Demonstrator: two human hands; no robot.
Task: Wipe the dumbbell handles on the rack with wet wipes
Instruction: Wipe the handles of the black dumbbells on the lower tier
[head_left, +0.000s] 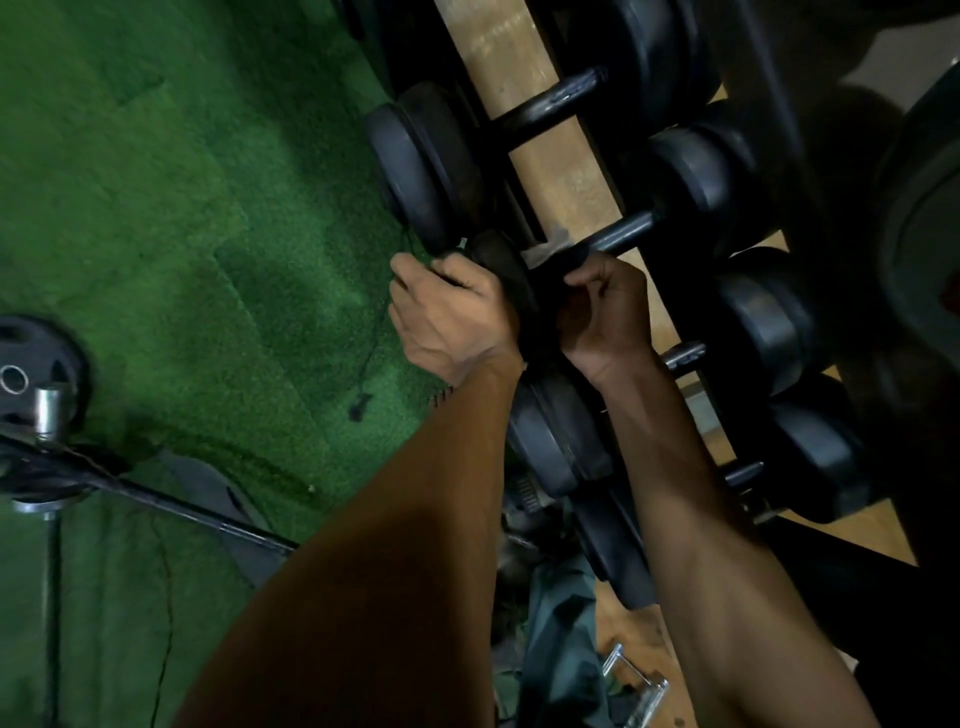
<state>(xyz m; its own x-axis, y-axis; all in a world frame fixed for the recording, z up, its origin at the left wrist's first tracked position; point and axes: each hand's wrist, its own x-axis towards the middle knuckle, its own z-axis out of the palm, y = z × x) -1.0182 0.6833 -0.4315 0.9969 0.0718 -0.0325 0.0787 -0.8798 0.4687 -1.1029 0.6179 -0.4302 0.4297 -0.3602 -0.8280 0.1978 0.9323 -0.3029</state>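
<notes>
Dumbbell handle (621, 235), a dark round steel bar, lies across the rack (524, 78) at mid-frame, bridging two black disc-shaped rubber weights. The right hand (605, 312) curls its fingers at the near end of that bar, seemingly round it with a dark wad under them, though whether that wad is a wet wipe I cannot tell. The left hand (452, 317) clamps its fingers over the rim of the left weight (501, 270), steadying it at the rack's left edge, above the green turf floor (156, 208).

What could go wrong: I judge the dumbbell could roll or slide off its rail if the rubbing pushes it sideways, since its round weights sit on narrow supports; a damp, smooth bar may also let the right hand slip into the neighbouring weights. In this dim light patches of the bar could easily be missed.

Materials: the weights look matte and slightly scuffed, the handles smoother with a dull sheen, the rack's board worn tan wood between dark metal rails. Far dumbbell handle (553, 101) shows the same sheen. The turf is coarse and fibrous, with a barbell plate (31, 374) lying at far left.
</notes>
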